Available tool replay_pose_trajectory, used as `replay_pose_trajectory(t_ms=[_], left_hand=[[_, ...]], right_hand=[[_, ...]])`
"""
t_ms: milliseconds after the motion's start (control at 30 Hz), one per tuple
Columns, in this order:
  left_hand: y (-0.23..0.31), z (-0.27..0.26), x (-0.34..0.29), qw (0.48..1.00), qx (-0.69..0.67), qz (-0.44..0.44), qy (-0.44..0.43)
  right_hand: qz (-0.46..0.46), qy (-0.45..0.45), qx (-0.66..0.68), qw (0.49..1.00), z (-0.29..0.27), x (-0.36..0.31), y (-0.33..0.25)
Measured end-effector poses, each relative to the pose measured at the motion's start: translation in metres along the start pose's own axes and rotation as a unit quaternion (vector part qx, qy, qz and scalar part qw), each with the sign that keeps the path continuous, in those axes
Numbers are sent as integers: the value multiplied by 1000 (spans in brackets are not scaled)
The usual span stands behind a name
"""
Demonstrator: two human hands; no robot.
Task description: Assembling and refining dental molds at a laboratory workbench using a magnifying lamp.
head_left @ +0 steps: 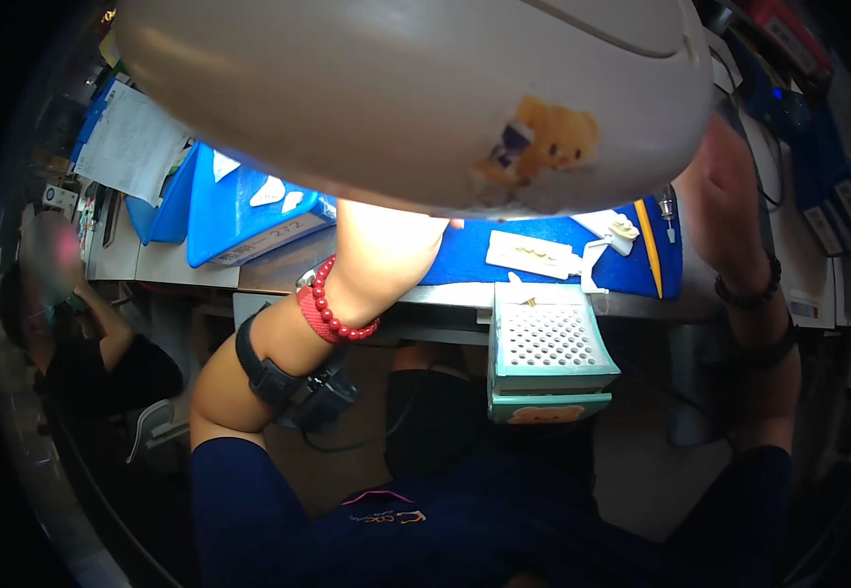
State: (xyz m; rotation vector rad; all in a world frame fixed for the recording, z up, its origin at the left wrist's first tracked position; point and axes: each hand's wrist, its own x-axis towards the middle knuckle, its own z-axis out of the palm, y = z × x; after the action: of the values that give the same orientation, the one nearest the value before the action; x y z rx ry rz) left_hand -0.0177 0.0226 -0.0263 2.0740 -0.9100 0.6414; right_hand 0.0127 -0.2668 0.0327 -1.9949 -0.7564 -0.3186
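A large pale lamp-like housing [386, 98] with a bear sticker fills the top of the view and hides the fingers of both hands. My left hand [391, 235] reaches under its lower edge into bright light, beside a blue bin [259, 220]. At the housing's right side is my right hand [720, 181], only its back and wrist showing. What either hand holds is hidden. Between them, on a blue mat [631, 279], lie a flat white plate [528, 253] with small tooth-like pieces, a white model piece [622, 230] and a yellow pencil-like stick [650, 250].
A mint-green box [553, 343] with a perforated white top juts from the bench's front edge. A slim metal-tipped tool [669, 216] stands near my right hand. Papers [131, 142] lie at the far left, where another person [102, 333] sits. Blue binders [837, 216] stand at the right.
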Motion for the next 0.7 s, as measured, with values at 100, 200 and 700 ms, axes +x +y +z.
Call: replay_pose_trajectory(t_ms=[100, 200, 700], left_hand=[[2, 1, -7, 998, -30, -28, 45], [2, 2, -8, 986, -95, -83, 111], [19, 0, 15, 965, -208, -85, 135]], right_hand=[[-48, -143, 6, 989, -2, -6, -25], [-7, -264, 32, 964, 24, -15, -41], [-47, -346, -51, 936, 37, -9, -56]])
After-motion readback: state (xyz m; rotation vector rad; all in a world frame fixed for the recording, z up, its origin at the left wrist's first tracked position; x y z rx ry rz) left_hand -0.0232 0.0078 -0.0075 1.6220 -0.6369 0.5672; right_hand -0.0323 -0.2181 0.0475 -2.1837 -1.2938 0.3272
